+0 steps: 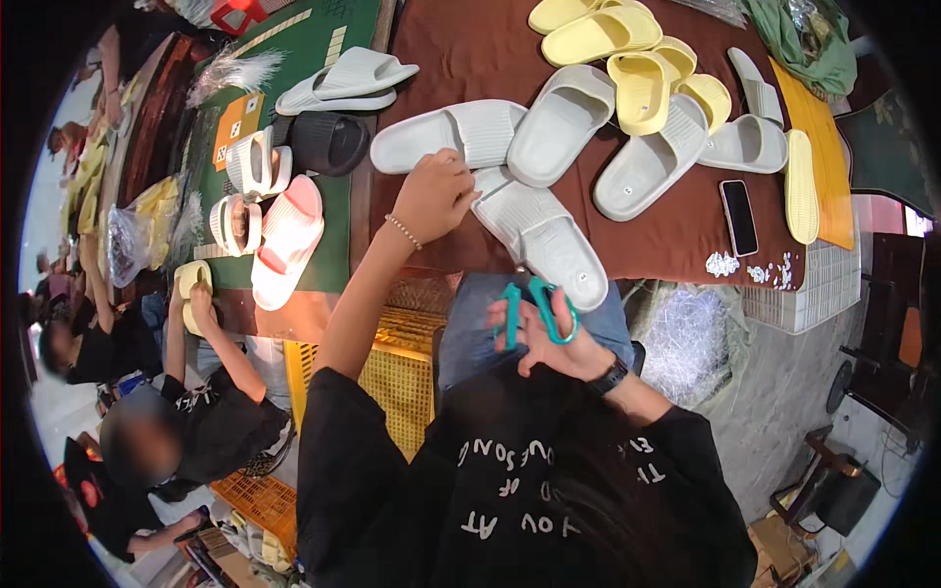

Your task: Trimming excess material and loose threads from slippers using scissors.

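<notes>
My left hand [440,194] is over the brown-covered table, its fingers curled at the near edge of a grey slide sandal [492,132]. What lies between those fingertips, if anything, is hidden. Close to the table's front edge, my right hand [567,345] holds a pair of scissors [511,316] by its teal handles, with fingers through the loops. Just beyond the scissors a second grey slide [537,223] lies tilted, its toe end toward me. Another grey slide [559,122] rests against both of these.
Yellow slides [600,37] and more grey slides [652,162] lie at the right, near a phone [739,218] and small white pieces [722,264]. Pink slides [288,240] and a black slide [333,144] sit at left. A person [230,421] works there; a yellow crate [397,392] stands below.
</notes>
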### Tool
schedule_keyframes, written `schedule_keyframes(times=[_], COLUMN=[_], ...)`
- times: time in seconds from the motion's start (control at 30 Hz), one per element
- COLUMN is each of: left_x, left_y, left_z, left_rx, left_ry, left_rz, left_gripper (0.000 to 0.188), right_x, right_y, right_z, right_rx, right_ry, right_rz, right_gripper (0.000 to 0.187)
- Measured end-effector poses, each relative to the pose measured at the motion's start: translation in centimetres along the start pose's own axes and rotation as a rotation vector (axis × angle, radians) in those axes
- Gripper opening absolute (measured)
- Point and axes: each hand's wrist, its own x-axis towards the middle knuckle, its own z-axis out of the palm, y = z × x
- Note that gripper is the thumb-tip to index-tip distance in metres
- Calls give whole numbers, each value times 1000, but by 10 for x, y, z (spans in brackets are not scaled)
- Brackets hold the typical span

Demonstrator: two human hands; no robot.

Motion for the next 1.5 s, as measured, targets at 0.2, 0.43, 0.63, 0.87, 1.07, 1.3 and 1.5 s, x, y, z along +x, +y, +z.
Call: schedule_keyframes(times=[0.2,0.43,0.63,0.87,1.07,1.3,1.5], left_x=[-15,-31,-37,-15,-2,-21,-20], left_y=[12,19,6,148,216,213,236], left_z=[1,-20,-22,-38,-5,54,96], left_rx=[-118,-172,-890,-993,-1146,-1460,-1780], left_ry=[-6,160,1050,505,403,28,-283], left_rz=[-101,-208,-691,-483,-246,-467,-460], left_gripper=[12,11,13,7,10,15,18], right_x=[52,27,-45,-39,-37,-103,-125], right_y=[-1,-53,-114,-84,11,20,36], right_z=[-5,-12,-206,-95,-22,-100,-89], right_rx=[145,48,206,-909,-430,-128,-590], right_ry=[190,650,1138,981,453,759,766], right_rz=[-36,-995,-1118,-1059,-752,-733,-684], right_gripper=[69,46,43,53,61,39,82])
